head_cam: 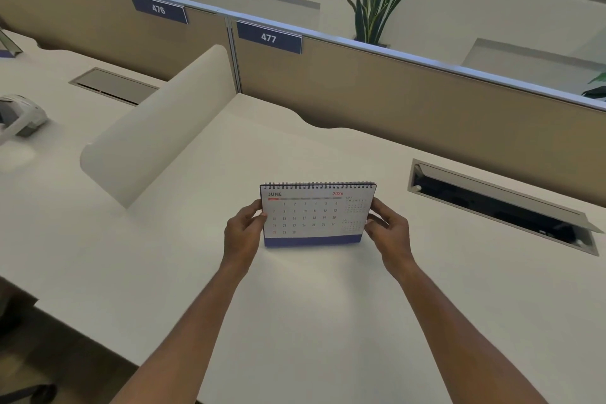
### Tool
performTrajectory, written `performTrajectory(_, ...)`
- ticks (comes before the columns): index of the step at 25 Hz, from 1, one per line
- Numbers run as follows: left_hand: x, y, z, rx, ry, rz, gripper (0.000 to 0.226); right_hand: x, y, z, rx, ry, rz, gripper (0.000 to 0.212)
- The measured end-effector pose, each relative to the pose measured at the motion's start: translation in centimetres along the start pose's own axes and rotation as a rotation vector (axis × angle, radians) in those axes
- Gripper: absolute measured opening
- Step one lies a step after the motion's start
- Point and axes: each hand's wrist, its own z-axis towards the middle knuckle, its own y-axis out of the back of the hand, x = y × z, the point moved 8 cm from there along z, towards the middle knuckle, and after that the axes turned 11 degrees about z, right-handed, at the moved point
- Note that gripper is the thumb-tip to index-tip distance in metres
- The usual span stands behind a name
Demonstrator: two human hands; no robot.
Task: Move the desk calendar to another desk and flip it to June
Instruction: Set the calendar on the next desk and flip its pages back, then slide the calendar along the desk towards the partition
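A spiral-bound desk calendar (314, 215) stands upright on the white desk (295, 321) marked 477. Its front page reads JUNE 2026, with a blue band along the bottom. My left hand (244, 233) grips the calendar's left edge, thumb on the front. My right hand (388, 229) grips its right edge the same way. The calendar's base looks to be on or just at the desktop.
A white curved divider (157, 128) separates this desk from desk 476 on the left, where a white device (19, 115) lies. An open cable tray (501, 207) is set into the desk at the right. A beige partition (426, 102) runs along the back, plants behind it.
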Motion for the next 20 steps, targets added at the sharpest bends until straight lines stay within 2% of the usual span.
performTrajectory(5, -0.7, 0.2, -0.7, -0.099, -0.036, 0.001, 0.032, -0.4, -0.3, 0.3, -0.041, 0.025, 0.042, 0.048)
performTrajectory(12, 0.7, 0.0, -1.2, -0.118, -0.040, 0.042, 0.030, -1.8, -0.3, -0.3, -0.102, 0.023, 0.006, 0.053)
performTrajectory(15, 1.8, -0.3, -1.4, -0.116, -0.048, 0.172, 0.041, -2.6, -1.0, -0.6, -0.055, -0.012, -0.040, 0.059)
performTrajectory(20, 2.4, -2.4, -2.3, -0.067, -0.125, 0.368, 0.074, -3.9, -1.5, -0.8, -0.017, -0.037, -0.082, 0.081)
